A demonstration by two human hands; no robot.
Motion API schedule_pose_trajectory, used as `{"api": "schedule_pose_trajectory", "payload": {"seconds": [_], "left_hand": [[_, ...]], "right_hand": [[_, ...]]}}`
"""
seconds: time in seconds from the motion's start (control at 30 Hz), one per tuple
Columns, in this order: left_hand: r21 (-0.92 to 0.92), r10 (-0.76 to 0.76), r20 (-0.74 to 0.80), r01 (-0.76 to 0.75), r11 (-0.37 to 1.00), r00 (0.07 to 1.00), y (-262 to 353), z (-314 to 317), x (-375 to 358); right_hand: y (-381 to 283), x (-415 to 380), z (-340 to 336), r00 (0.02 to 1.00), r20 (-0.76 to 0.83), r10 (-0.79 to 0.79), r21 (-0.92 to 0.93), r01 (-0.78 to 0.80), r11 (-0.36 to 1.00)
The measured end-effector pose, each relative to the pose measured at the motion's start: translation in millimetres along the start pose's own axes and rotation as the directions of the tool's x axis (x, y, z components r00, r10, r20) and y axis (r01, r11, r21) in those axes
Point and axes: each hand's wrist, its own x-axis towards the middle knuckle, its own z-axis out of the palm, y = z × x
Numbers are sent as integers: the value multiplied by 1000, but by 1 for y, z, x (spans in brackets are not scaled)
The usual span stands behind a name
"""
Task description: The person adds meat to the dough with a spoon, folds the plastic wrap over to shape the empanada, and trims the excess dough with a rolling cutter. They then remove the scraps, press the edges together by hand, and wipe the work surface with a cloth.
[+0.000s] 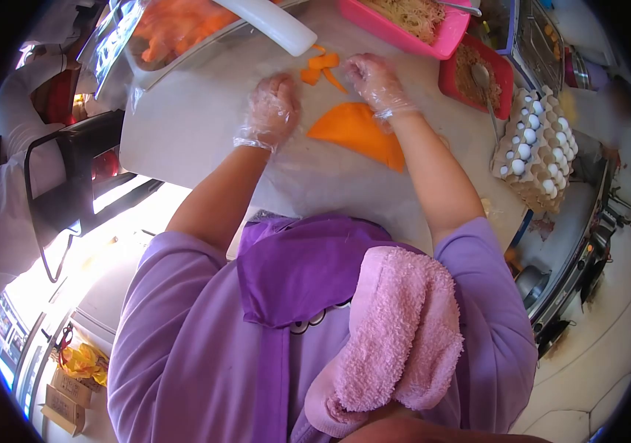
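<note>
Between left hand (273, 109) and right hand (376, 83): orange strips (320, 63), roller (277, 26) just beyond; can't tell either grip.

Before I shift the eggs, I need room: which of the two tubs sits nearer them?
The red tub, beside the egg tray; the pink tub sits farther off.

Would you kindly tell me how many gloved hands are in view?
2: the left hand is left of the small orange pieces, the right hand to their right.
</note>
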Motion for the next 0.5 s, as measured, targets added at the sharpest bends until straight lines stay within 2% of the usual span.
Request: {"api": "schedule_pose_trajectory", "payload": {"seconds": [0.07,0.13,0.17,0.23,0.37,0.43,0.5], "left_hand": [[12,-6,-11,6,1000,1000,1,1,1],[23,-29,13,29,999,999,7,-5,2],[19,-34,13,34,999,999,6,-3,2],[42,2,-36,-1,999,999,5,0,1],[23,16,-59,-14,1000,998,1,3,0],[23,40,-65,-39,999,997,2,2,2],[21,41,-65,-40,999,997,2,1,2]], "right_hand": [[-4,4,-2,1000,4,28,30,-28,999],[-2,2,-9,968,125,216,208,-238,949],[1,0,-16,968,129,217,204,-240,949],[6,-6,-31,912,384,143,84,-188,979],[10,-14,-31,855,490,170,110,-254,961],[13,-18,-26,826,543,151,180,-290,940],[14,-18,-21,848,514,130,165,-247,955]]}}
